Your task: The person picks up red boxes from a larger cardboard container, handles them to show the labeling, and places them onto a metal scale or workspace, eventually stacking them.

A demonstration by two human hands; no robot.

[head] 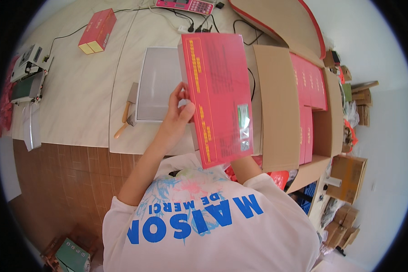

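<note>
A red cardboard box (221, 98) with yellow lettering and a clear, glossy sticker is raised upright in front of me. My left hand (180, 108) grips its left edge, the thumb near the front corner. The right forearm reaches up to the box's lower end, but my right hand is out of view behind it. Under and left of the box, a grey flat plate with a white rim (156, 85) lies on the table. To the right stands an open carton (278, 108) with several similar red boxes (309, 81) packed inside.
Two wood-handled scrapers (125, 112) lie beside the plate. Another pair of red boxes (98, 30) sits at the back left. A pink keypad unit (187, 5) and black cables are at the back. A white machine (29, 73) stands at the left edge.
</note>
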